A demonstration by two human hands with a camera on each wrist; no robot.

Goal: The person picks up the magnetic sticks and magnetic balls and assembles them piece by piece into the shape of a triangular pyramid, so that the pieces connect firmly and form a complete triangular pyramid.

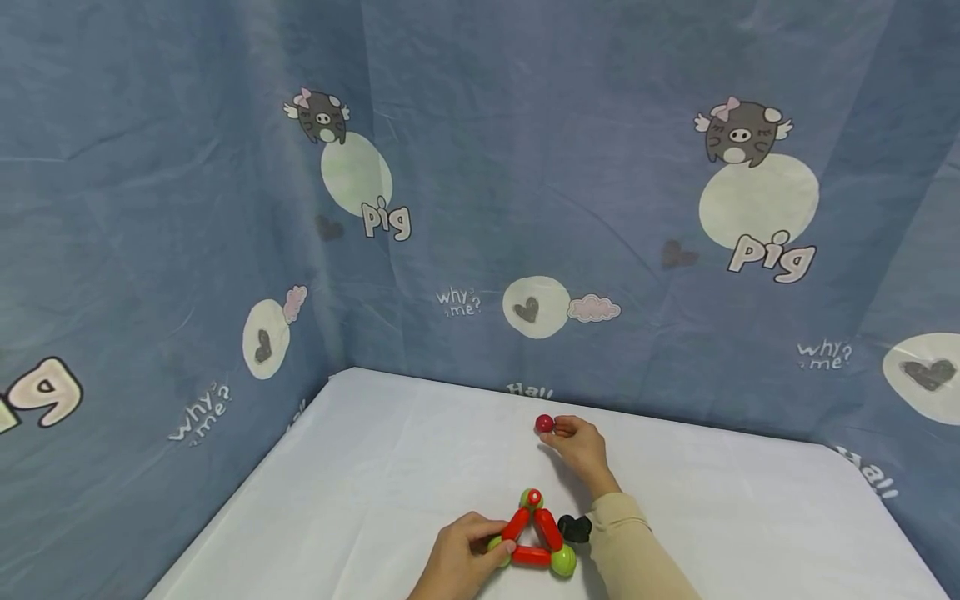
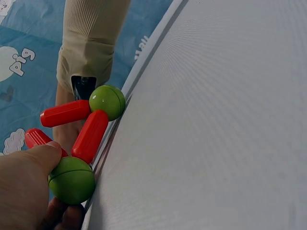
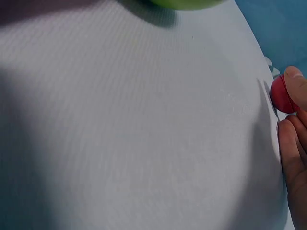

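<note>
A triangle of red rods (image 1: 531,556) and green balls (image 1: 563,561) sits on the white table near its front. My left hand (image 1: 467,552) grips its left corner; the thumb lies by a green ball (image 2: 72,180) and a red rod. At the triangle's far corner, a red piece with a pale centre (image 1: 534,497) shows on top of the green ball. Farther back, my right hand (image 1: 581,447) holds a small red ball (image 1: 544,423) between thumb and fingers. In the right wrist view the thumb lies against that red ball (image 3: 282,94), close to the table surface.
The white-covered table (image 1: 405,450) reaches back to a blue patterned curtain (image 1: 480,208), which also hangs along the left side. A black wrist camera (image 1: 575,528) on the right forearm is close beside the triangle's right side.
</note>
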